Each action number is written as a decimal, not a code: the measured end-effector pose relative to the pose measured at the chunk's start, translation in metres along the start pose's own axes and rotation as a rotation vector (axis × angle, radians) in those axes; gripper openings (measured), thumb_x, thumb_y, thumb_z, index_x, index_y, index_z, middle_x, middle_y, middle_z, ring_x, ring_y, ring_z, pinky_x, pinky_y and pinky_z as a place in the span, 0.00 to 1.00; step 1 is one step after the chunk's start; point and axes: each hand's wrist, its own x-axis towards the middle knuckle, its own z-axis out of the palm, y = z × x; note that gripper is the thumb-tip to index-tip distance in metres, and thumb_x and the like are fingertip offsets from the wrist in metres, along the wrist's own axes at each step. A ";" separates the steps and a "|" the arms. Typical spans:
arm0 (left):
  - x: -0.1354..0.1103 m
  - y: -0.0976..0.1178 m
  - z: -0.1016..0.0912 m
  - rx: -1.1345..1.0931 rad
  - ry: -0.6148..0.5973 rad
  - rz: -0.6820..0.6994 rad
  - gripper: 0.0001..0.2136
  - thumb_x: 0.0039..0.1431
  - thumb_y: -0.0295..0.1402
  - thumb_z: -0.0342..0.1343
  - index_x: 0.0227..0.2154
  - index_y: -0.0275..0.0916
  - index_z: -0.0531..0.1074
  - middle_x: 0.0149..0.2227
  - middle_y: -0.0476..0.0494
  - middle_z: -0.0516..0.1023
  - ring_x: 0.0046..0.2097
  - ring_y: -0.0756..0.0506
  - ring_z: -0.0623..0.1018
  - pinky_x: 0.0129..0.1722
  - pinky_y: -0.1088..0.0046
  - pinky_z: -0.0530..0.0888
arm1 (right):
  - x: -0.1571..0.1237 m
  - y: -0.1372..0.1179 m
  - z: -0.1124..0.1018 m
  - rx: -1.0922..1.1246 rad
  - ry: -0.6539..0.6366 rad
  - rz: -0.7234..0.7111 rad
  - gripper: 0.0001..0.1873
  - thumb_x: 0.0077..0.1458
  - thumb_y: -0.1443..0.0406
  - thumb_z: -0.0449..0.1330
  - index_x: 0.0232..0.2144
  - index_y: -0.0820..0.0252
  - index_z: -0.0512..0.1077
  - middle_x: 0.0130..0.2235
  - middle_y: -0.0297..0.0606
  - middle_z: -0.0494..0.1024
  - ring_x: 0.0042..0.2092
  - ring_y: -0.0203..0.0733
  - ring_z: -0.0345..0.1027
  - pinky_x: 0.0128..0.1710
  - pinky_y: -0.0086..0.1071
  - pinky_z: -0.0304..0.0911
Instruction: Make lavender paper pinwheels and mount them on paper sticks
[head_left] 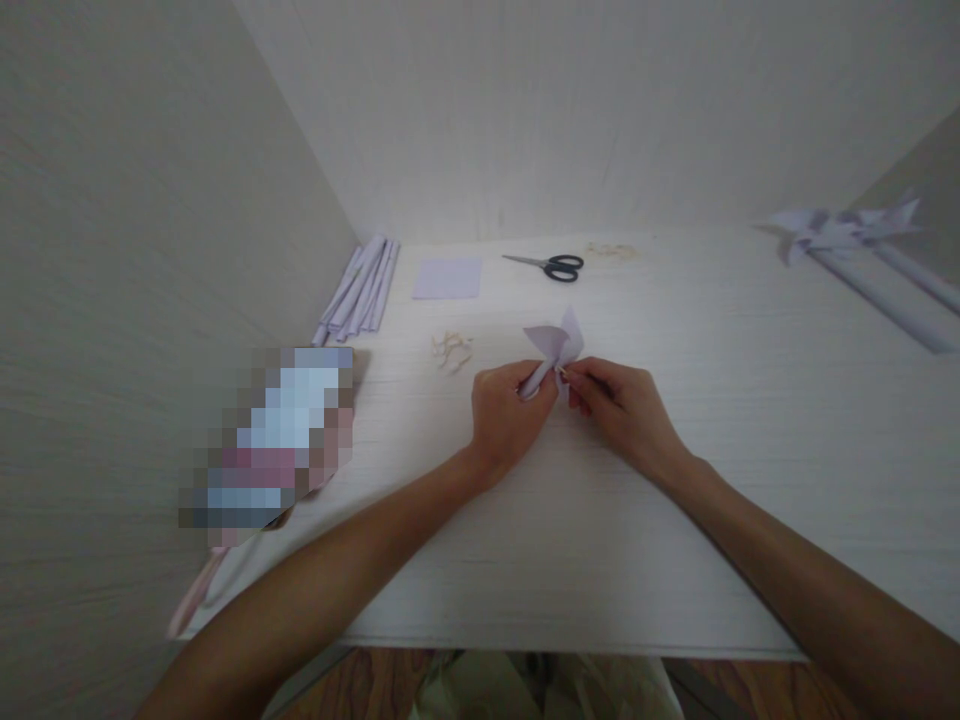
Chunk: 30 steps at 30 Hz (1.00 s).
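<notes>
A small folded pale lilac paper pinwheel [559, 343] sits at the middle of the white table [705, 470]. My left hand [504, 412] is closed round a rolled paper stick beneath the pinwheel. My right hand [619, 408] pinches the pinwheel's centre from the right, fingers pressed together. Both hands touch the paper and meet at its base. What the right fingertips hold besides the paper is too small to see.
Black-handled scissors [550, 265] lie at the back, a lilac paper square [448, 277] to their left. Several rolled paper sticks [361, 289] lie at back left. A heap of small pale pieces [451, 351] sits left of my hands. Finished pinwheels [847, 230] lie far right. A blurred object [274, 440] stands left.
</notes>
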 end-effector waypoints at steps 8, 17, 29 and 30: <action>-0.002 -0.003 0.002 0.127 -0.020 0.050 0.09 0.48 0.31 0.48 0.19 0.36 0.72 0.17 0.51 0.69 0.21 0.53 0.66 0.24 0.78 0.60 | -0.002 -0.005 -0.005 -0.215 0.125 -0.103 0.08 0.48 0.67 0.52 0.25 0.61 0.72 0.22 0.35 0.72 0.23 0.34 0.62 0.24 0.27 0.55; -0.004 -0.003 0.003 0.170 0.021 0.106 0.08 0.47 0.31 0.49 0.23 0.37 0.74 0.21 0.48 0.75 0.23 0.52 0.70 0.26 0.77 0.64 | -0.003 -0.013 -0.003 -0.370 0.047 -0.081 0.11 0.52 0.68 0.47 0.23 0.63 0.67 0.22 0.37 0.72 0.22 0.35 0.62 0.24 0.27 0.52; -0.005 -0.003 0.002 0.134 0.120 0.284 0.07 0.48 0.28 0.49 0.24 0.36 0.73 0.25 0.46 0.76 0.27 0.52 0.73 0.29 0.79 0.67 | -0.009 -0.011 -0.003 -0.339 0.170 -0.164 0.09 0.51 0.68 0.49 0.26 0.62 0.69 0.25 0.39 0.74 0.26 0.36 0.65 0.26 0.27 0.55; -0.005 -0.004 0.002 0.137 0.120 0.289 0.07 0.48 0.28 0.49 0.24 0.36 0.73 0.25 0.46 0.76 0.27 0.52 0.73 0.30 0.79 0.67 | -0.008 -0.012 -0.003 -0.302 0.155 -0.133 0.09 0.50 0.68 0.50 0.25 0.62 0.69 0.24 0.38 0.73 0.25 0.36 0.65 0.26 0.27 0.55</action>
